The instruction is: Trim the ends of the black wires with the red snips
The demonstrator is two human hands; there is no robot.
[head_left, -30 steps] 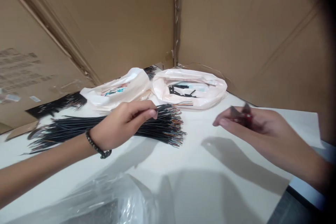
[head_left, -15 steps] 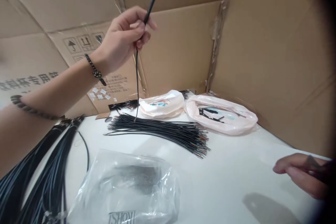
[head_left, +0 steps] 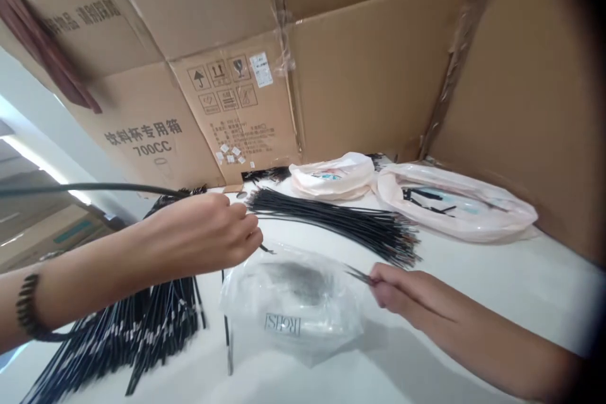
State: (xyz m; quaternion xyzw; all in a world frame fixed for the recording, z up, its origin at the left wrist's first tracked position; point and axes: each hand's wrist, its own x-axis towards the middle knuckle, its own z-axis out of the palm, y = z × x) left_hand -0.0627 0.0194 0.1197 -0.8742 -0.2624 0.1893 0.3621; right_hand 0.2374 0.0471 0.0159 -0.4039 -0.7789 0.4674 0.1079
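My left hand (head_left: 231, 230) is closed around a black cable (head_left: 118, 187), which runs off to the left edge above my forearm. A short dark end of it pokes out past my fingers, over the clear plastic bag (head_left: 303, 328). To the right, my right hand (head_left: 398, 287) grips tweezers (head_left: 358, 274), their thin points directed left toward the cable end but apart from it. Most of the tweezers' body is hidden in my fingers. Another dark cable length (head_left: 228, 341) shows below my left hand.
A bundle of cut black cables (head_left: 331, 221) lies behind the bag. Two pale plastic bags with rolled rims, the left (head_left: 331, 186) and the right (head_left: 459, 227), hold small parts. More cables (head_left: 156, 328) are heaped at left. Cardboard walls (head_left: 369, 82) enclose the back and right.
My left hand has come down with the cable, whose coloured wire end no longer shows upright. My right hand has moved in from the right edge with the tweezers. The view has shifted left.
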